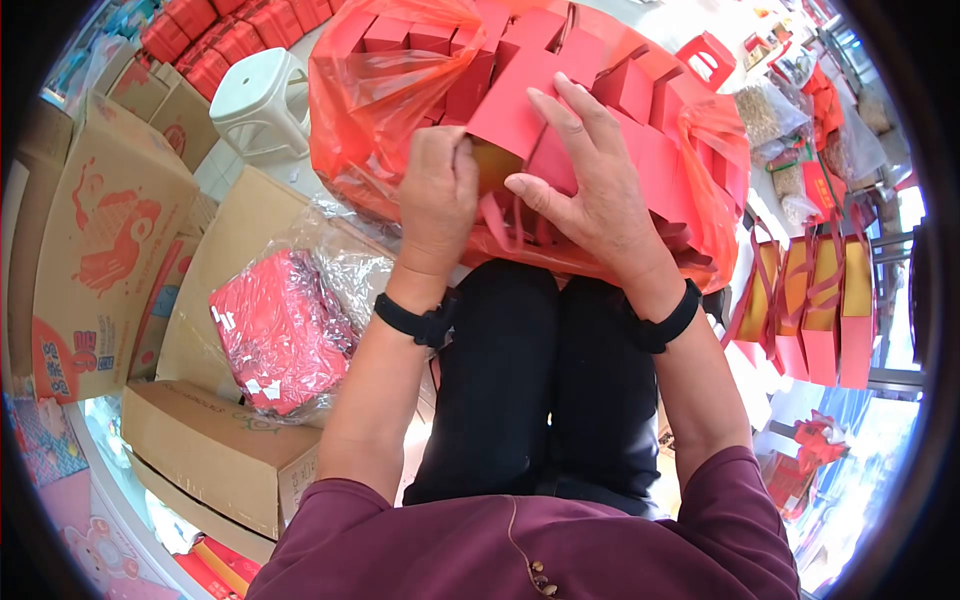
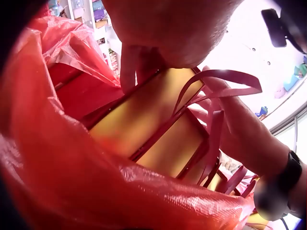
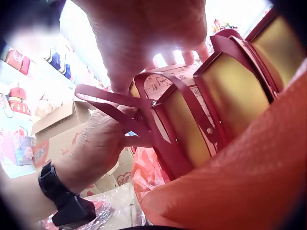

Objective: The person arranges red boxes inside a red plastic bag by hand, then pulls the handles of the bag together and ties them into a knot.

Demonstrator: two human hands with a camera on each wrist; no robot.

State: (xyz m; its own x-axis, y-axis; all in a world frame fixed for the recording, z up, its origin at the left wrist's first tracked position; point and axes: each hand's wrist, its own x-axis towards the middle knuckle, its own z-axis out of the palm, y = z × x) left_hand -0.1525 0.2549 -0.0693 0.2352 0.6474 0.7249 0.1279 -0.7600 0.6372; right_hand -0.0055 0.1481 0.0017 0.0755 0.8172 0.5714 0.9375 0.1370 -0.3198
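Observation:
Red gift boxes [image 1: 515, 105] with gold-coloured sides and dark red ribbon handles stand packed in a red plastic bag [image 1: 390, 95] before my knees. With curled fingers my left hand [image 1: 440, 195] grips the near left edge of one box. My right hand [image 1: 600, 185] lies over the boxes to its right, fingers mostly straight and spread, thumb pointing left. Seen from the left wrist, a ribbon handle [image 2: 230, 74] loops up between the hands beside the gold side [image 2: 144, 115] of a box. From the right wrist, the handles [image 3: 184, 96] stand up beneath my right palm.
A wrapped red pack [image 1: 280, 330] lies on cardboard at the left, among cartons [image 1: 110, 240]. A white stool [image 1: 260, 100] stands behind. More gift boxes [image 1: 840, 310] with ribbons stand at the right. The bag's rim [image 2: 120, 177] rises round the boxes.

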